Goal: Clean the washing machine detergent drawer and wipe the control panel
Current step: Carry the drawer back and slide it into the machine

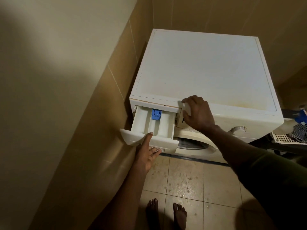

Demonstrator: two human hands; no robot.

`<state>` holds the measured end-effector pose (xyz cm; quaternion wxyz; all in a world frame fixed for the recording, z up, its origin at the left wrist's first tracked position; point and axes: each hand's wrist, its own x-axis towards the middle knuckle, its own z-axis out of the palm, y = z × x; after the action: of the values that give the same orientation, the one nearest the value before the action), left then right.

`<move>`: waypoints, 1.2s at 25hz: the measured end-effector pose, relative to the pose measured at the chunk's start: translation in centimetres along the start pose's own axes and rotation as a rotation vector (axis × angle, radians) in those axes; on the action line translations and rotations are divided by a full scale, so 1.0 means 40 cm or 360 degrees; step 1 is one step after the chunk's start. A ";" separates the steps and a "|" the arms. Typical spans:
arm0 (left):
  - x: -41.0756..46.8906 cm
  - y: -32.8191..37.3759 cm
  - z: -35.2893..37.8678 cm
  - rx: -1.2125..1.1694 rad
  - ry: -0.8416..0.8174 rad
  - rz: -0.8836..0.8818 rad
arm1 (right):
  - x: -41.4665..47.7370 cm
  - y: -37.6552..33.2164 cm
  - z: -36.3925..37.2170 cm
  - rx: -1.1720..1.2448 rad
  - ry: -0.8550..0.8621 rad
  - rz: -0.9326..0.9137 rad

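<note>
A white front-loading washing machine stands in a tiled corner. Its detergent drawer is pulled far out at the front left, showing white compartments and a blue insert. My left hand grips the drawer's front panel, thumb over the top edge and fingers underneath. My right hand rests spread on the machine's front top edge, covering the left part of the control panel. A round dial shows to the right of that arm.
A beige wall runs close along the machine's left side. To the right stands a white laundry basket with clothes and a blue object. My bare feet stand on the speckled floor tiles below.
</note>
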<state>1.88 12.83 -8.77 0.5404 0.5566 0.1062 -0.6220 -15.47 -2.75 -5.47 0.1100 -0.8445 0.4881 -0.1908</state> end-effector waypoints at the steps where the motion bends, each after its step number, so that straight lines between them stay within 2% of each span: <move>1: -0.008 -0.006 -0.010 0.0025 -0.0009 -0.0004 | -0.014 -0.022 0.008 0.0036 -0.0031 -0.0060; 5: -0.013 0.000 -0.022 0.0032 -0.0029 0.0010 | -0.037 -0.093 0.028 0.0127 -0.0259 -0.0053; 12: -0.007 0.000 -0.035 0.0060 -0.0122 0.0015 | -0.037 -0.132 0.074 0.0017 -0.0815 0.0072; 20: 0.006 0.000 -0.058 0.0188 -0.0176 0.0029 | -0.014 -0.170 0.112 -0.0094 -0.0905 0.0147; 23: 0.016 0.000 -0.060 0.0176 -0.0167 0.0062 | -0.003 -0.175 0.112 -0.0070 -0.0780 0.0124; 27: 0.027 0.008 -0.050 0.0142 -0.0149 0.0101 | 0.017 -0.175 0.088 -0.0083 -0.0218 -0.0098; 30: 0.040 0.028 -0.014 0.0107 -0.0142 0.0095 | 0.031 -0.144 0.062 -0.0151 0.0036 -0.0104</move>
<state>3.44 11.93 -9.72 0.5439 0.5492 0.0444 -0.6330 -9.34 -0.94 -5.30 0.0581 -0.8621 0.4700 -0.1805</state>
